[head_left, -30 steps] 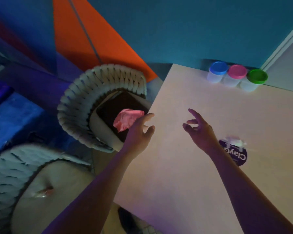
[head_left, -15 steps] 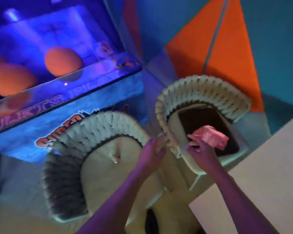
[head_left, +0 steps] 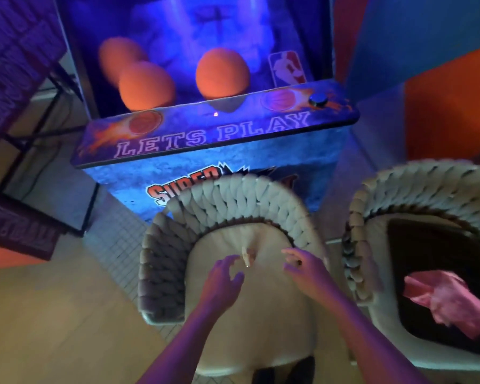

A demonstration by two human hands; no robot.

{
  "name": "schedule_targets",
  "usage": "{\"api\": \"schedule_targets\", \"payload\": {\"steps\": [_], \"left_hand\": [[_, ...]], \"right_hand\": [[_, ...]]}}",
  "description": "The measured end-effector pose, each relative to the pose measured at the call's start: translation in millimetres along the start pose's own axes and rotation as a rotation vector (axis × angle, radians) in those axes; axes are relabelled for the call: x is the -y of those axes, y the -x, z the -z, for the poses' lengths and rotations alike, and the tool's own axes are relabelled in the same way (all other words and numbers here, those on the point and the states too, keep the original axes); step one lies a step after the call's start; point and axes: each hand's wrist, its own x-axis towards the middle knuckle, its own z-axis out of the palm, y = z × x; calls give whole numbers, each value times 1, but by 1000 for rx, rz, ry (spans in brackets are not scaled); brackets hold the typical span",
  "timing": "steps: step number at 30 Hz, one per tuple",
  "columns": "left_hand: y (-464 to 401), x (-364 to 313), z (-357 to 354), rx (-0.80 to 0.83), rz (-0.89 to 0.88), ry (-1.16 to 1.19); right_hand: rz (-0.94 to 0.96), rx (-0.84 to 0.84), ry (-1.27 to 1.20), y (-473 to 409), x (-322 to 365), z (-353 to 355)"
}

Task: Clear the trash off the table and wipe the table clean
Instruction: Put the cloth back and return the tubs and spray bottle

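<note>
A crumpled pink cloth is lying on the dark seat of the right chair; a small pale scrap (blurred) is resting on the middle chair's cream seat.

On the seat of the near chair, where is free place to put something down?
Free: the cushion toward the viewer, behind the left hand and right hand. Crowded: between the hands, where a small scrap lies.

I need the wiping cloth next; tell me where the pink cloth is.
In the head view, the pink cloth lies crumpled at the right, on the dark tray sitting on the right-hand woven chair, away from both hands.
</note>
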Motion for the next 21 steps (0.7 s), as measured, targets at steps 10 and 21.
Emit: {"api": "schedule_targets", "payload": {"steps": [10, 21], "left_hand": [[-74, 54, -33, 104, 216, -88], [-179, 120, -98, 225, 233, -173]], "right_hand": [[-50, 154, 96, -79, -7, -65], [-83, 206, 353, -184, -62, -147]]}}
